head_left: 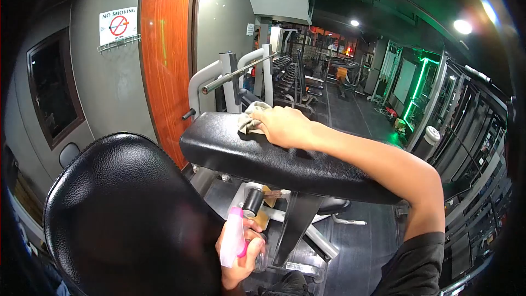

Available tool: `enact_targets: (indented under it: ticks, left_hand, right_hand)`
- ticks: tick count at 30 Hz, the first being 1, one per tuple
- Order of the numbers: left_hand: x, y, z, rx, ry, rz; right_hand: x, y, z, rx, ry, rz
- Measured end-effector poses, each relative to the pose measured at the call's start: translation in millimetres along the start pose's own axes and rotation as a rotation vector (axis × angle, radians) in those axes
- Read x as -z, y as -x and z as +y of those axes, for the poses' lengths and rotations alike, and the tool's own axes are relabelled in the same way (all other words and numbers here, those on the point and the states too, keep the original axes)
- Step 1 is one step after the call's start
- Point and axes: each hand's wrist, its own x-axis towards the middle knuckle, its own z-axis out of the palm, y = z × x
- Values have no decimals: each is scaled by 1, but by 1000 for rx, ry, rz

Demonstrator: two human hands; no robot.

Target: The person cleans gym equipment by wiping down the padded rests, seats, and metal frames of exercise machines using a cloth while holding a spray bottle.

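A long black padded cushion (274, 159) crosses the middle of the head view. On its top, near the left end, my right hand (286, 126) presses a crumpled greyish-green cloth (251, 120), fingers closed on it. Lower down, my left hand (241, 257) is wrapped round a spray bottle with a pink and white head (234, 235); its clear body is partly hidden by the fingers. The bottle is below the cushion, beside a black roller (253, 203). A rounded black seat pad (126, 203) fills the lower left, close to my left hand.
Behind the cushion stands a grey frame with a metal bar (235, 77). A wooden door (167, 71) and a no smoking sign (118, 24) are at the left. Dumbbell racks (282, 77) stand farther back, and gym machines line the right side. Metal legs stand on the floor below.
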Motion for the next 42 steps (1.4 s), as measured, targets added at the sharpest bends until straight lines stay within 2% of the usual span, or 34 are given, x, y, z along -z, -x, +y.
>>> enact_targets:
  ticks: [3, 7, 10, 13, 14, 16, 17, 18, 20, 22, 24, 26, 28, 30, 32, 34, 36, 38, 40, 41, 42]
  left_hand:
    - [-1, -2, 5, -2, 2, 0]
    - [0, -1, 3, -29, 16, -2]
    - [-2, -2, 6, 3, 68, 15]
    - [-2, -1, 6, 28, 55, 20]
    - [-2, -1, 5, 31, 55, 17]
    - [-2, -3, 3, -55, 1, 5]
    - [-3, -3, 5, -53, 3, 1]
    - [-4, -3, 8, -8, 25, 19]
    - [-6, -3, 10, 39, 47, 34]
    - [-6, -4, 8, 29, 58, 23]
    - [-7, -4, 9, 27, 60, 1]
    - [-11, -3, 10, 32, 117, 71]
    - [-7, 0, 13, 95, 90, 35]
    - [-6, 1, 11, 83, 113, 17]
    - [-7, 2, 17, 132, 163, 7]
    - [-6, 2, 16, 121, 108, 6]
    - [-8, 2, 21, 141, 127, 15]
    - [-9, 0, 20, 163, 145, 26]
    - [-7, -1, 15, 32, 52, 7]
    - [-7, -1, 16, 37, 50, 7]
    - [-9, -1, 18, 34, 71, 18]
  right_hand:
    - [-5, 27, 3, 56, 202, 80]
    - [16, 75, -17, 0, 225, 16]
    - [40, 98, -25, 58, 266, -83]
    - [73, 97, -28, 104, 263, -385]
    - [84, 93, -23, 118, 141, -471]
    - [90, 83, -14, 226, -98, -409]
    - [88, 78, -14, 231, -210, -304]
    - [85, 74, -17, 190, -210, -158]
    - [58, 52, -10, 289, -160, 220]
    - [32, 30, -15, 440, -157, 462]
    - [11, 16, -19, 626, 10, 412]
    - [-27, 13, -25, 618, 83, 275]
    - [-23, 20, -33, 601, 100, 332]
    - [-12, 38, -33, 473, 177, 158]
    - [1, 68, -30, 449, 215, 181]
    - [18, 99, -20, 354, 223, 40]
    - [27, 127, 1, 424, 189, 144]
    - [50, 149, 9, 359, 194, 18]
    - [82, 157, 13, 218, 94, -223]
    - [100, 152, 8, 3, 38, -415]
    - [111, 146, 9, -22, -20, -448]
